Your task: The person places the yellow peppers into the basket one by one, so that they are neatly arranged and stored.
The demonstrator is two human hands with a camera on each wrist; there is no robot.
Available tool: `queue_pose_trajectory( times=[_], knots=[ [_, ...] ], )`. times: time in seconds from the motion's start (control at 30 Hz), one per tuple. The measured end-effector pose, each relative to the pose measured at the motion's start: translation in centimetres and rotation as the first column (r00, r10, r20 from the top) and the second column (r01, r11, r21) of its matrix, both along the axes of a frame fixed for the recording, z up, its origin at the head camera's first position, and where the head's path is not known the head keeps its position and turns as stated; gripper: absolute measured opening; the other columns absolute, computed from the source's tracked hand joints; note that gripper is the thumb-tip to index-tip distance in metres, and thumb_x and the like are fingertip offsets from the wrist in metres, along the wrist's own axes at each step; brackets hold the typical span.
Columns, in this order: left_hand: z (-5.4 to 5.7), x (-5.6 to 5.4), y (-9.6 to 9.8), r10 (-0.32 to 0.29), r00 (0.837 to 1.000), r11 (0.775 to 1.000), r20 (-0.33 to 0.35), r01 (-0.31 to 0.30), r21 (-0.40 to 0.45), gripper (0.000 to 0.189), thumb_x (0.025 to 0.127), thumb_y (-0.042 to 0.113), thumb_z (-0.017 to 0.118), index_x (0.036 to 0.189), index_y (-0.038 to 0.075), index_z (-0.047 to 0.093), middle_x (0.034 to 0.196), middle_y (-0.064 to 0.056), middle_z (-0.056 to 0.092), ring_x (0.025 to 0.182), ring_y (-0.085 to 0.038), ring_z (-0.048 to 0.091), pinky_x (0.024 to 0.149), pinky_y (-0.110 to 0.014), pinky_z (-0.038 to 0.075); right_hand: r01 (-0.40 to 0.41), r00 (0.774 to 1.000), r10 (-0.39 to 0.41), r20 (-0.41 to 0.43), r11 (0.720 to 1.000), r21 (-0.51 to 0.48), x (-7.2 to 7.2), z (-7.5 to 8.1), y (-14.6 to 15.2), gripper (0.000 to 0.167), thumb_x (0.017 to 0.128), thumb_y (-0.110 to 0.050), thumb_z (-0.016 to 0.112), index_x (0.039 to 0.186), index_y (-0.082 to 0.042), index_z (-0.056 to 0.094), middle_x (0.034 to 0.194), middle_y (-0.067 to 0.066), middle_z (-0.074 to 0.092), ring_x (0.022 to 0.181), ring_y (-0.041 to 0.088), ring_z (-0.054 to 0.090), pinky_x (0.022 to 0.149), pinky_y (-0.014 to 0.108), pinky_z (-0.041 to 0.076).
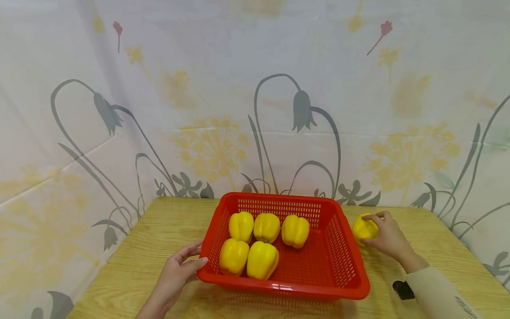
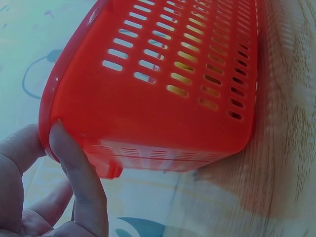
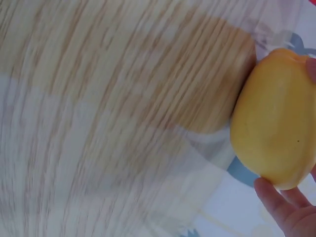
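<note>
A red plastic basket [image 1: 307, 290] with slotted walls stands on the wooden table, several yellow bell peppers [image 1: 260, 261] grouped toward its left side. At the basket's left rim, my left hand [image 1: 175, 272] pinches the edge between thumb and fingers; the left wrist view shows the thumb against the outer wall [image 2: 84, 113]. To the right of the basket, my right hand [image 1: 388, 237] grips another yellow bell pepper [image 1: 363, 228], thumb on one side and fingers on the other. In the right wrist view this pepper [image 3: 271, 118] is close to the tabletop; whether it touches is unclear.
A small black object [image 1: 403, 290] lies on the table [image 1: 159, 239] beside the right sleeve [image 1: 438, 292]. Behind the table hangs a pale cloth [image 1: 239, 57] printed with flowers, and it also runs along the left and right sides.
</note>
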State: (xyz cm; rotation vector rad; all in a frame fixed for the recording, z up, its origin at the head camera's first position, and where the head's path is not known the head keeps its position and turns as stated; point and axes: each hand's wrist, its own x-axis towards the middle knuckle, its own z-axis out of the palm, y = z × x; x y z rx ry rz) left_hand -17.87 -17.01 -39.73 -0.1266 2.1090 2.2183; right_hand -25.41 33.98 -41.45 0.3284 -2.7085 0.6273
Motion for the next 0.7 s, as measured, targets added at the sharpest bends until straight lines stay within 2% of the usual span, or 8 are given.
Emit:
queue_pose_trajectory(
  times=[0.23, 0.37, 0.5, 0.7],
  knots=[
    [-0.1, 0.1, -0.2, 0.018, 1.0, 1.0, 0.009, -0.018, -0.006, 0.055, 0.085, 0.008, 0.068, 0.135, 0.0, 0.046, 0.114, -0.014, 0.051, 0.083, -0.021, 0.063, 0.067, -0.035, 0.055, -0.041, 0.999, 0.041, 0.001, 0.999, -0.017, 0.5, 0.8, 0.6, 0.055, 0.063, -0.013, 0.084, 0.108, 0.006, 0.061, 0.106, 0.03, 0.04, 0.091, 0.048, 0.047, 0.074, 0.061, 0.041],
    [-0.1, 0.0, -0.2, 0.019, 1.0, 1.0, 0.01, -0.018, -0.011, 0.055, 0.085, 0.009, 0.068, 0.135, 0.0, 0.046, 0.114, -0.014, 0.051, 0.083, -0.021, 0.063, 0.067, -0.034, 0.055, -0.071, 0.997, 0.07, -0.043, 0.998, -0.002, 0.7, 1.5, 0.9, 0.055, 0.062, -0.012, 0.085, 0.108, 0.006, 0.061, 0.105, 0.029, 0.041, 0.089, 0.045, 0.047, 0.072, 0.059, 0.043],
    [-0.1, 0.0, -0.1, 0.01, 1.0, 1.0, 0.006, -0.01, -0.013, 0.056, 0.085, 0.009, 0.068, 0.136, -0.001, 0.046, 0.114, -0.014, 0.051, 0.084, -0.021, 0.063, 0.067, -0.034, 0.055, -0.106, 0.99, 0.107, -0.095, 0.994, 0.015, 1.1, 2.7, 1.1, 0.055, 0.061, -0.011, 0.086, 0.107, 0.004, 0.061, 0.105, 0.027, 0.041, 0.086, 0.045, 0.049, 0.068, 0.057, 0.045],
    [-0.1, 0.0, -0.1, 0.008, 1.0, 1.0, 0.006, -0.008, -0.016, 0.056, 0.085, 0.009, 0.068, 0.136, -0.001, 0.045, 0.114, -0.014, 0.051, 0.083, -0.021, 0.063, 0.067, -0.034, 0.055, -0.147, 0.981, 0.148, -0.129, 0.989, 0.019, 1.9, 4.8, 0.7, 0.054, 0.061, -0.008, 0.086, 0.108, 0.001, 0.061, 0.105, 0.023, 0.04, 0.083, 0.039, 0.05, 0.062, 0.049, 0.048]
  ],
)
